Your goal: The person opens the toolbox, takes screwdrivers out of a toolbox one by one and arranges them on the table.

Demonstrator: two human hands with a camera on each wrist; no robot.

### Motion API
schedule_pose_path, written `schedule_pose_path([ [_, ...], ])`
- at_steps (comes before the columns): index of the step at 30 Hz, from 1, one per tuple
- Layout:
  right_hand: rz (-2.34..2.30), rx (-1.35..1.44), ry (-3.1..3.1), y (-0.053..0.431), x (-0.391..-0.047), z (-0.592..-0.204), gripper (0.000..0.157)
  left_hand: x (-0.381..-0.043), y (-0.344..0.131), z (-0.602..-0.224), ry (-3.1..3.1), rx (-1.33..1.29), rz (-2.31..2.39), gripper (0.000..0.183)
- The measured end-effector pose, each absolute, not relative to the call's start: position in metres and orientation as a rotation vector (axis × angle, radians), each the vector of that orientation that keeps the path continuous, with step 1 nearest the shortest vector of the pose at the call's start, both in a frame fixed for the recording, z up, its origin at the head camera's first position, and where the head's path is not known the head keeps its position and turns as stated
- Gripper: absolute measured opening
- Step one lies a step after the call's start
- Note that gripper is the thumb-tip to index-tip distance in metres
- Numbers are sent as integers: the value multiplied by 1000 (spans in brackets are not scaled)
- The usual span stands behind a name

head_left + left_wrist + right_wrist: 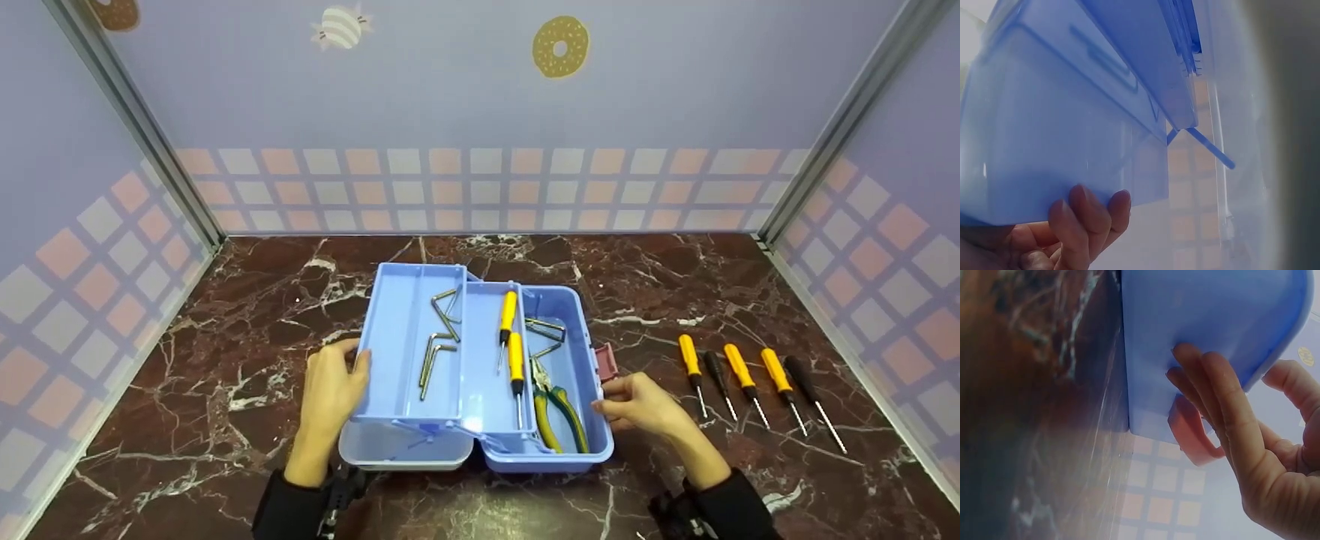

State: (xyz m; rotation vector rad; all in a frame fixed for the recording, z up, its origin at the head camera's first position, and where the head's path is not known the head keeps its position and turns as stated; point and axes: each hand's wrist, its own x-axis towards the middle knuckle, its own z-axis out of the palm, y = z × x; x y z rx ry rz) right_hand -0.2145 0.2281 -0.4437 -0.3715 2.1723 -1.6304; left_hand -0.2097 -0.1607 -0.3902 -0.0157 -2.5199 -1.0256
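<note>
A blue toolbox (pixel 550 461) stands with its two cantilever trays swung out to the left. My left hand (pixel 330 386) grips the left edge of the upper tray (pixel 394 330); in the left wrist view its curled fingers (pixel 1092 216) lie against the tray's underside. My right hand (pixel 641 405) holds the box's right wall, thumb at the rim and fingers on the outside, just below the pink latch (pixel 606 361). Several hex keys (pixel 427 364) lie in the upper tray. Two yellow screwdrivers (pixel 516 360) are in the lower tray (pixel 480 337). Green-handled pliers (pixel 551 412) and more hex keys (pixel 546 328) sit in the box's bottom.
To the right, several screwdrivers with yellow (pixel 739 365) or black handles (pixel 802 379) lie in a row on the dark marbled tabletop (pixel 247 315). The translucent lid (pixel 405 454) lies opened beneath the trays. Patterned panels (pixel 487 112) enclose the back and sides.
</note>
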Motion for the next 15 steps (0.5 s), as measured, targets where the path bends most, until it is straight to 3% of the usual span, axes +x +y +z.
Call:
schedule_pose_path([
  [15, -1573, -399, 2277, 227, -212, -443, 29, -210, -164, -402, -2529, 46, -1041, 19],
])
